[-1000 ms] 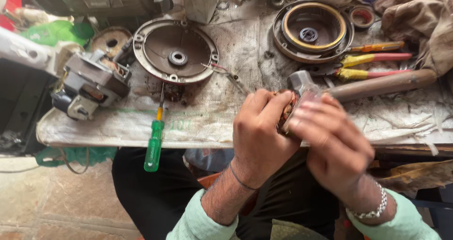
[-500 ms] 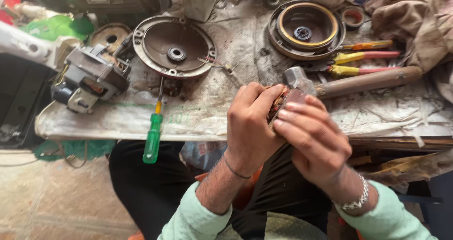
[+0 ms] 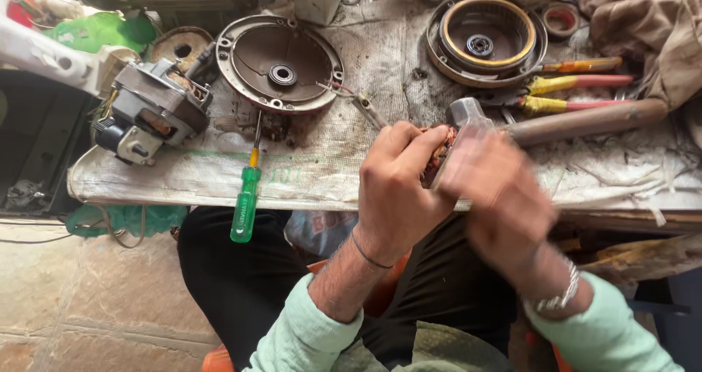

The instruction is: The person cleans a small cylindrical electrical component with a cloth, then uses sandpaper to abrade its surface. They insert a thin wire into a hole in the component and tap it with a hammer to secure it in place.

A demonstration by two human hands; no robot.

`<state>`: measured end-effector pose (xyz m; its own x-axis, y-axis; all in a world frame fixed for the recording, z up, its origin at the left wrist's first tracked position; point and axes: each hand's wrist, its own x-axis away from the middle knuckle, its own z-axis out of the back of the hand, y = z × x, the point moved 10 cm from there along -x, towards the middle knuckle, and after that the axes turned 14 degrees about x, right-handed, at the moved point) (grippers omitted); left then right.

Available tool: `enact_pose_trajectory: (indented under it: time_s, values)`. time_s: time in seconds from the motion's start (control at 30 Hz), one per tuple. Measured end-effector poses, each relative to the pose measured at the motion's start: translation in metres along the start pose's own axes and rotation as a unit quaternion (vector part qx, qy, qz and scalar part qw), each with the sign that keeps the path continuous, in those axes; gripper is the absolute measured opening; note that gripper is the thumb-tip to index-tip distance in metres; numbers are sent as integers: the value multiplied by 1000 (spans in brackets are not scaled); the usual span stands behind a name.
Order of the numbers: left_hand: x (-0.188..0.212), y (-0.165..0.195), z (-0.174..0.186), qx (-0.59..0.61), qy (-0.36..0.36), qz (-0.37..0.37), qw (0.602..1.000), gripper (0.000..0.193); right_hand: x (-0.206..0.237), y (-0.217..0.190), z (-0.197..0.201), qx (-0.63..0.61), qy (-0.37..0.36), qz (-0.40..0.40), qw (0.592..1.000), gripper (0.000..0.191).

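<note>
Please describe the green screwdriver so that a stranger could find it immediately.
Start at the round metal motor cover on the cloth-covered bench. Just below it, a screwdriver lies with its handle overhanging the bench's near edge. It alone has a translucent green handle; the tools to the right are yellow and red.

One head-worn camera, looking steeply down from above the person's own lap.

It faces forward and down over the bench (image 3: 183,182), close enough that the left hand (image 3: 398,185) and right hand (image 3: 497,196) fill the middle; the bench's far clutter runs along the top edge, the floor (image 3: 80,299) shows lower left.
</note>
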<state>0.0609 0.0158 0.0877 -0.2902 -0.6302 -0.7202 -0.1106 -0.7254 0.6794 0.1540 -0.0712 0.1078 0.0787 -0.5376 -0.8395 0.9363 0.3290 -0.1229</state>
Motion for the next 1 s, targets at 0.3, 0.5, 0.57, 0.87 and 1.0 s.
enact_pose_trajectory:
  time_s: [0.3, 0.5, 0.57, 0.87, 1.0]
  values:
    - [0, 5, -1, -11, -2, 0, 1000, 39, -6, 5, 3, 29, 7, -21, 999, 26]
    - [5, 4, -4, 6, -6, -5, 1000, 40, 12, 7, 1, 28, 24, 1, 999, 28]
    - [6, 4, -6, -3, -15, -10, 1000, 42, 13, 4, 4, 40, 37, -7, 998, 28]
    - [1, 6, 1, -10, -1, -2, 1000, 37, 4, 24, 17, 67, 90, -44, 993, 13]
    - [0, 8, 5, -9, 3, 5, 1000, 35, 11, 37, 27, 92, 94, -68, 989, 7]
